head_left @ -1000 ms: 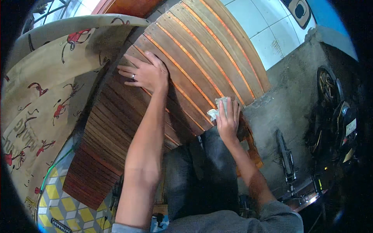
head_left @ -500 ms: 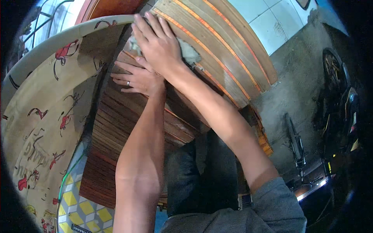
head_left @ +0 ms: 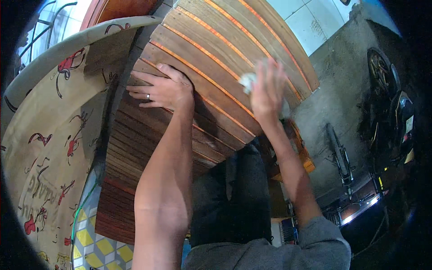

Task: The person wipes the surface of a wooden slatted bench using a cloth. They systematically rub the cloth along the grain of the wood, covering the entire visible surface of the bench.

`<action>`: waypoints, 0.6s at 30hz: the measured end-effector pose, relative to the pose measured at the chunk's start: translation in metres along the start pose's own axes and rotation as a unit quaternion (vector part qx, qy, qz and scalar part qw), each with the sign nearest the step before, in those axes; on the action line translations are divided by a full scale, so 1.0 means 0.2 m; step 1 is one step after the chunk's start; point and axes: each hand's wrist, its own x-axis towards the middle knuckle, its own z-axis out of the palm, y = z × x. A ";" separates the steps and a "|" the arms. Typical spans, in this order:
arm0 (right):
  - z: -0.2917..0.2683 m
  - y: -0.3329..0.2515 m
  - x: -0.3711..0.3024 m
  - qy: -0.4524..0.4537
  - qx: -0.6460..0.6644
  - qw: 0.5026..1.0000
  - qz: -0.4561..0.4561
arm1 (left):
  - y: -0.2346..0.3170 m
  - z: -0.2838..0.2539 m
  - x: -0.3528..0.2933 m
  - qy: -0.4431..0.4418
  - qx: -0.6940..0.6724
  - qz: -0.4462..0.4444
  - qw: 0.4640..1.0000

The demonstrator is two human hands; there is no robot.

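Note:
A large wooden slatted panel (head_left: 220, 112) with bright orange lines between its slats lies before me, its curved end to the right. My left hand (head_left: 164, 89), a ring on one finger, rests flat on the panel's left part with fingers spread and nothing held. Over the right part, my right hand (head_left: 266, 92) is smeared by motion. Beneath it is a crumpled white cloth (head_left: 246, 83), sticking out beside the fingers and mostly hidden by the palm.
On the left stands a curved cream sheet (head_left: 49, 130) with red and black drawings. Darker slats (head_left: 119, 189) lie below my left hand, near a yellow-and-grey patterned surface (head_left: 94, 245). To the right, a motorcycle (head_left: 398, 117) and a wheel (head_left: 339, 157) stand on concrete.
My right hand has swept the cloth from the panel's upper left, beside my left hand, rightward and down toward its right end. My left hand has stayed in place.

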 end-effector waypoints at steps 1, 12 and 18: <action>0.05 -0.06 0.12 0.003 0.013 1.000 -0.028 | 0.00 0.00 0.00 0.008 0.002 0.003 1.000; 0.31 -0.45 0.73 0.212 0.141 0.958 -0.133 | 0.01 -0.02 -0.01 -0.008 -0.009 0.001 1.000; -0.01 0.10 -0.06 0.112 -0.010 0.988 0.104 | -0.01 -0.01 0.00 0.006 -0.001 0.014 1.000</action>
